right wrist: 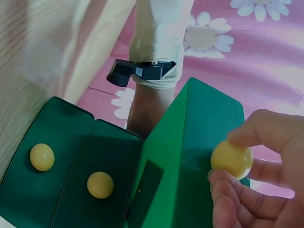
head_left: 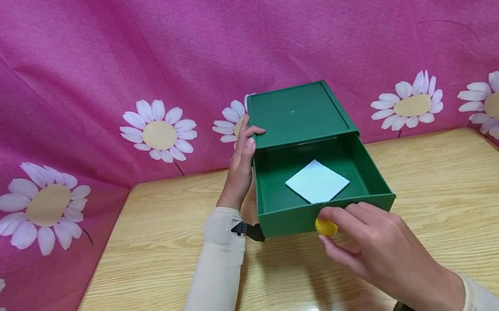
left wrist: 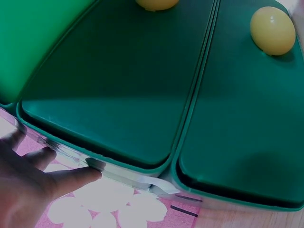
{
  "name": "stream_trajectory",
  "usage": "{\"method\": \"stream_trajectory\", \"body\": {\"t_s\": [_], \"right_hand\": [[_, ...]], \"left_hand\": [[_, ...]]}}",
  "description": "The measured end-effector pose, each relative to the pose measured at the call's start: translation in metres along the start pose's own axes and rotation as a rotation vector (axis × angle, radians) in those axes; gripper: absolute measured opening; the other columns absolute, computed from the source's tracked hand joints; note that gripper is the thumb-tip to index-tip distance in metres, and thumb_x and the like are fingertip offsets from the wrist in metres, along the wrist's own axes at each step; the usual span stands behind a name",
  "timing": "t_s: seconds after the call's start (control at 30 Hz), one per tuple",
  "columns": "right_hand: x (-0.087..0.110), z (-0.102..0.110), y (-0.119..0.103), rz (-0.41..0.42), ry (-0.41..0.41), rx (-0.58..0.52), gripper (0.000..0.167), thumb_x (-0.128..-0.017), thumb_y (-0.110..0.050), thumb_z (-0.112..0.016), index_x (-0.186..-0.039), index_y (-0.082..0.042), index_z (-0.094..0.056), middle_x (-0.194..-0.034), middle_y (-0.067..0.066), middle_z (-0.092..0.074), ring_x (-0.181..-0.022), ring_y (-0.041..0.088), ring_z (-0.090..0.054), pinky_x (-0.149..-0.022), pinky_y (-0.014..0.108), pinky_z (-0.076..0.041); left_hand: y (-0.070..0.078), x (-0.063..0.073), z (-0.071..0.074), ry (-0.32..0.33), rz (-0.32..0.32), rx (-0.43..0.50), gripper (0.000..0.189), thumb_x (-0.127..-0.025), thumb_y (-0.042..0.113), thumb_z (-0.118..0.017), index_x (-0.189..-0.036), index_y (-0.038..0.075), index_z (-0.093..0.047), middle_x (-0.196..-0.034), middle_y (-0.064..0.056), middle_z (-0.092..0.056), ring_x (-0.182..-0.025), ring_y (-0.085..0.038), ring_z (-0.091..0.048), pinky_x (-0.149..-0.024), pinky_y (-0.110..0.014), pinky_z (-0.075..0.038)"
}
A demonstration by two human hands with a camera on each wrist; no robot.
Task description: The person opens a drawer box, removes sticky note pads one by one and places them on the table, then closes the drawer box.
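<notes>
My right hand (head_left: pixel 374 241) pinches the round yellow knob (right wrist: pixel 232 159) of a green drawer (head_left: pixel 288 222) between thumb and fingers. This drawer stands pulled out from the top of a green cabinet (head_left: pixel 293 111). Inside it lies a flat, pale square (head_left: pixel 317 182) that looks like paper, turned cornerwise. Against the cabinet's left side rests my left hand (head_left: pixel 242 164), its fingers extended and one fingertip over the top edge. The left wrist view shows those fingers (left wrist: pixel 76 180) along the cabinet's side wall.
Below the pulled-out drawer are two closed drawers, each with a yellow knob, the middle one (right wrist: pixel 100 185) and the lower one (right wrist: pixel 42 157). The cabinet stands on a light wooden table (head_left: pixel 151 277). Behind it hangs a pink cloth (head_left: pixel 193 40) printed with white daisies.
</notes>
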State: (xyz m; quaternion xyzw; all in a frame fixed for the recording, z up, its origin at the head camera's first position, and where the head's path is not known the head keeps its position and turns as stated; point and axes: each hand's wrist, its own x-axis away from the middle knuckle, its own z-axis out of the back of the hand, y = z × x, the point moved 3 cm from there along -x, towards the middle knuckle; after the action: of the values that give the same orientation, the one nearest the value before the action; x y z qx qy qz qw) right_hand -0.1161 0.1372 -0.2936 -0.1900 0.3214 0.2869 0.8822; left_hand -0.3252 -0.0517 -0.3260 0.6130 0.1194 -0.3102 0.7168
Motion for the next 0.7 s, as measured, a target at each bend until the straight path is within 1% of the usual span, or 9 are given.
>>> {"method": "stream_trajectory", "body": {"t_s": [0.2,0.43,0.57,0.7], "right_hand": [[0.0015,0.0009,-0.0013,0.000,-0.005,0.008,0.039,-0.067,-0.023,-0.085,-0.101,-0.013,-0.068,-0.086,-0.003,-0.069,-0.069,0.006,-0.060,-0.061,0.023,-0.055],[0.0019,0.0014,-0.0021,-0.008,0.005,0.002,0.036,-0.070,-0.027,-0.084,-0.101,-0.016,-0.069,-0.088,-0.007,-0.069,-0.071,0.003,-0.061,-0.063,0.023,-0.056],[0.0018,0.0020,-0.0021,-0.008,-0.004,0.006,0.037,-0.069,-0.026,-0.084,-0.101,-0.016,-0.069,-0.088,-0.006,-0.069,-0.072,0.004,-0.062,-0.064,0.025,-0.056],[0.0019,0.0027,-0.0019,-0.007,-0.016,0.004,0.037,-0.070,-0.025,-0.084,-0.102,-0.016,-0.068,-0.089,-0.006,-0.069,-0.073,0.004,-0.062,-0.065,0.026,-0.057]], "left_hand": [[-0.0004,0.0006,-0.0001,0.007,0.013,-0.007,0.042,-0.098,0.041,-0.032,-0.130,0.018,-0.046,-0.161,0.008,-0.009,-0.144,-0.006,-0.009,-0.114,-0.056,-0.013],[-0.0008,-0.0003,-0.0002,0.008,0.006,0.002,0.042,-0.098,0.039,-0.033,-0.131,0.017,-0.047,-0.161,0.007,-0.009,-0.144,-0.006,-0.009,-0.114,-0.056,-0.013],[-0.0014,-0.0008,-0.0001,0.006,-0.005,0.009,0.041,-0.098,0.037,-0.032,-0.131,0.016,-0.047,-0.162,0.005,-0.009,-0.144,-0.008,-0.008,-0.114,-0.057,-0.013],[-0.0018,-0.0007,-0.0001,0.006,0.002,0.010,0.042,-0.098,0.039,-0.033,-0.131,0.017,-0.047,-0.161,0.006,-0.009,-0.144,-0.008,-0.008,-0.114,-0.057,-0.013]]}}
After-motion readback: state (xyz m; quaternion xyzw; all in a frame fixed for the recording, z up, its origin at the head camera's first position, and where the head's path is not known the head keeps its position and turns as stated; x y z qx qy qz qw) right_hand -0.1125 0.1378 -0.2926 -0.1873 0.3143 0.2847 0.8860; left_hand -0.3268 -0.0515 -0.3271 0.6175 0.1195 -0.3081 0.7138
